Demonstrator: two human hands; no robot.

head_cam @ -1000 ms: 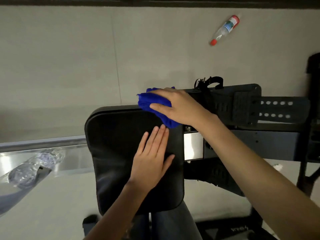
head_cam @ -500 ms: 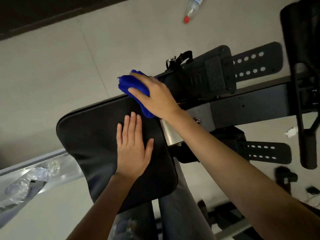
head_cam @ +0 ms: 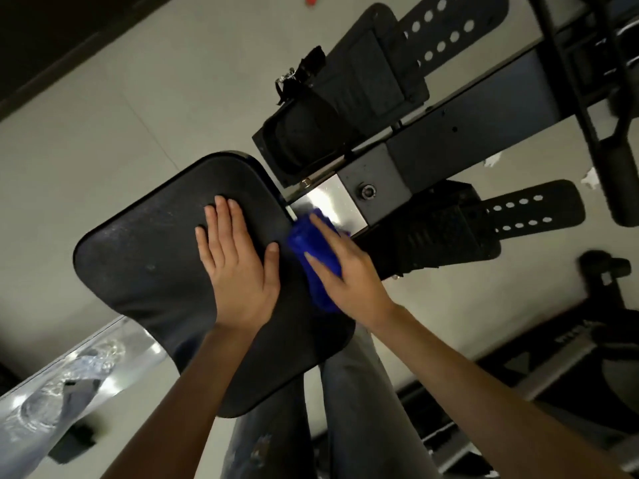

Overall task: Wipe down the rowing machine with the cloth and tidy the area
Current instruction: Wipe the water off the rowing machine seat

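Right hand (head_cam: pixel 349 271), fingers closed over the cloth (head_cam: pixel 311 243), has swept from the seat's (head_cam: pixel 145 257) far corner to the rail (head_cam: pixel 332 198); left hand (head_cam: pixel 238 271) flat, fingers straight; seat nearly wiped.

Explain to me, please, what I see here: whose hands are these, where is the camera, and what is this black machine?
The pictures come from one camera on a person's head, looking down at their own hands. The black seat belongs to a rowing machine; past it lie the shiny rail and two black footrests. The left hand rests flat on the seat. The right hand holds a bunched blue cloth at the seat's edge, next to the rail.
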